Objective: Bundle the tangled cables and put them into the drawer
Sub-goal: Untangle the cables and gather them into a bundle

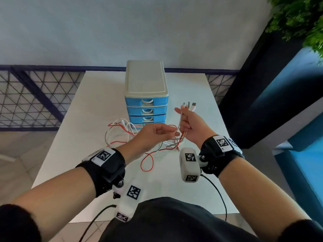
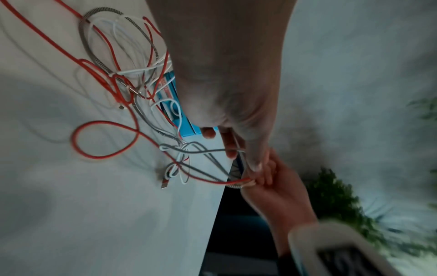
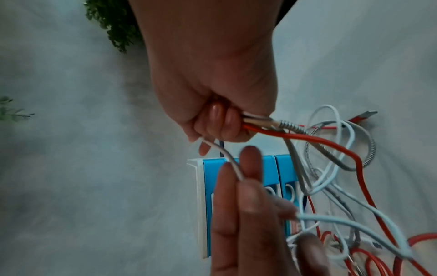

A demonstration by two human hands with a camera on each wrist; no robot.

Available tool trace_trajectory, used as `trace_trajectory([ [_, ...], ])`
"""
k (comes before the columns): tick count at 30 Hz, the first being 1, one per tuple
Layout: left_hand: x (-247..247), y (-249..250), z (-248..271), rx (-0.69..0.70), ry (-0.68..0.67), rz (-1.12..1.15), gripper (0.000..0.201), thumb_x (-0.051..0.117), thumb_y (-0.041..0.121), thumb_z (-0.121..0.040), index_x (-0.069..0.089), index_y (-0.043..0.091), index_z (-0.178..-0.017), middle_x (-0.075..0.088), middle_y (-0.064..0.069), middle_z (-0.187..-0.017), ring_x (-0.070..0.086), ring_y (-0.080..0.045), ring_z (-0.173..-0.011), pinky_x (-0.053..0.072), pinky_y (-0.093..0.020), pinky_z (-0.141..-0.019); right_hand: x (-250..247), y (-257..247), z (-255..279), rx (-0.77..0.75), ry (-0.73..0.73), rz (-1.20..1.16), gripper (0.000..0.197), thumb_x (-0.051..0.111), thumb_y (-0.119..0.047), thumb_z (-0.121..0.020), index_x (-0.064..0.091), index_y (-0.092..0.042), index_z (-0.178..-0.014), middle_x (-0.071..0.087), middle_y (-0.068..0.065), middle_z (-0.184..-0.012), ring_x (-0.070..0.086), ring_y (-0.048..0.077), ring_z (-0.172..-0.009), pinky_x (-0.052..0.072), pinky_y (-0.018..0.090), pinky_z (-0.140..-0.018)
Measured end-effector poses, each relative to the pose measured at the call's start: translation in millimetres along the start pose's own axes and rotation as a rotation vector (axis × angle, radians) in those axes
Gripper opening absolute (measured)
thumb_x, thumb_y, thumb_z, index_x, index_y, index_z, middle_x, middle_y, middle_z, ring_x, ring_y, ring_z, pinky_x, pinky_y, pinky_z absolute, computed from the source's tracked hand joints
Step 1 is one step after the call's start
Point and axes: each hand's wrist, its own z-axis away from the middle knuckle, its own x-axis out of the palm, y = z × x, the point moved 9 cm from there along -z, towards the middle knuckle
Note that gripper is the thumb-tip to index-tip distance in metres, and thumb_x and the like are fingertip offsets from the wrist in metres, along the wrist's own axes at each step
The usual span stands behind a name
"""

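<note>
A tangle of red, white and grey cables [image 1: 122, 131] lies on the white table [image 1: 97, 105] in front of a small drawer unit [image 1: 146, 88] with blue drawers, all pushed in. My right hand [image 1: 185, 123] grips several cable ends in a fist, and their plugs [image 1: 189, 104] stick up above it. Close on its left, my left hand [image 1: 174, 134] pinches a white cable [image 3: 331, 218] between its fingertips [image 3: 238, 173]. From the right hand [image 3: 222, 121] a red cable [image 3: 331, 143] and grey ones hang down to the table. A red loop [image 2: 104, 140] lies nearer me.
The table's right edge [image 2: 220, 196] runs just under both hands. A wire mesh fence [image 1: 35, 95] stands to the left, a dark and blue panel [image 1: 262, 84] to the right, and a green plant [image 1: 300, 16] at the upper right.
</note>
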Motion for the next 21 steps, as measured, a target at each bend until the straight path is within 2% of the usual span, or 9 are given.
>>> trace_trajectory([
  [2,0.9,-5.7,4.8,-0.009,-0.04,-0.077,0.016,0.069,0.004,-0.081,0.069,0.011,-0.095,0.074,-0.008,-0.1,0.07,-0.014,-0.099,0.052,-0.019,-0.087,5.3,-1.6,1.0,-0.042,-0.026,0.026,0.03,0.051,-0.03,-0.099,0.059,-0.005,-0.113,0.03,-0.011,-0.043,0.023,0.003,-0.034,0.02,0.016,-0.036],
  [4,-0.2,-7.8,2.3,0.0,-0.036,-0.124,0.014,0.073,0.006,-0.078,0.069,0.017,-0.086,0.074,-0.008,-0.097,0.069,-0.019,-0.1,0.052,-0.027,-0.091,7.9,-4.7,1.4,-0.098,-0.042,0.114,0.03,0.052,-0.032,-0.099,0.062,-0.005,-0.108,0.03,-0.012,-0.045,0.023,0.003,-0.037,0.021,0.017,-0.038],
  [6,-2.5,-7.2,-0.3,0.011,-0.036,-0.181,0.016,0.076,0.008,-0.075,0.067,0.019,-0.082,0.074,-0.001,-0.085,0.069,-0.014,-0.087,0.052,-0.023,-0.084,13.6,-8.5,4.4,-0.16,-0.06,0.211,0.031,0.053,-0.035,-0.098,0.064,-0.006,-0.103,0.031,-0.011,-0.049,0.024,0.004,-0.04,0.022,0.018,-0.039],
  [9,-6.0,-5.5,-2.7,-0.001,-0.033,-0.316,0.021,0.077,0.012,-0.076,0.06,0.016,-0.088,0.066,0.007,-0.069,0.06,-0.001,-0.064,0.047,-0.01,-0.067,20.2,-20.6,10.4,-0.283,-0.048,0.402,0.032,0.05,-0.038,-0.099,0.067,-0.011,-0.093,0.035,-0.008,-0.059,0.029,0.006,-0.048,0.028,0.019,-0.046],
  [12,-8.7,-3.0,-6.4,-0.01,-0.035,-0.379,0.022,0.077,0.011,-0.076,0.058,0.012,-0.088,0.064,0.004,-0.067,0.057,0.008,-0.053,0.044,-0.004,-0.059,33.1,-28.9,17.4,-0.369,-0.054,0.567,0.034,0.046,-0.038,-0.1,0.066,-0.016,-0.083,0.055,-0.002,-0.079,0.051,0.012,-0.07,0.046,0.024,-0.061],
  [14,-13.6,-2.0,-10.2,-0.018,0.0,-0.449,0.02,0.079,0.018,-0.075,0.06,0.016,-0.084,0.065,0.006,-0.067,0.057,0.009,-0.052,0.044,-0.005,-0.058,44.7,-29.3,21.1,-0.368,-0.11,0.494,0.034,0.043,-0.034,-0.102,0.061,-0.012,-0.084,0.068,0.006,-0.094,0.065,0.018,-0.087,0.055,0.028,-0.075],
  [15,-17.6,-0.7,-12.3,-0.022,0.026,-0.474,0.02,0.079,0.021,-0.074,0.06,0.018,-0.081,0.065,0.007,-0.067,0.057,0.008,-0.054,0.045,-0.006,-0.059,51.6,-29.0,23.1,-0.354,-0.157,0.403,0.034,0.041,-0.031,-0.103,0.058,-0.009,-0.085,0.07,0.012,-0.097,0.069,0.022,-0.088,0.057,0.03,-0.078],
  [17,-23.8,1.6,-15.2,-0.031,0.056,-0.491,0.022,0.079,0.026,-0.074,0.058,0.021,-0.076,0.065,0.005,-0.07,0.058,-0.002,-0.06,0.046,-0.014,-0.063,61.2,-30.3,26.4,-0.33,-0.223,0.248,0.033,0.038,-0.028,-0.104,0.053,-0.006,-0.085,0.072,0.02,-0.092,0.073,0.026,-0.083,0.059,0.032,-0.079],
  [21,-28.3,9.1,-17.0,0.024,0.041,-0.69,0.031,0.077,0.036,-0.074,0.051,0.024,-0.085,0.061,0.005,-0.09,0.057,-0.013,-0.08,0.045,-0.025,-0.074,60.9,-34.2,27.0,-0.311,-0.211,0.166,0.033,0.037,-0.029,-0.104,0.051,-0.005,-0.087,0.074,0.017,-0.08,0.074,0.026,-0.075,0.06,0.032,-0.073],
])
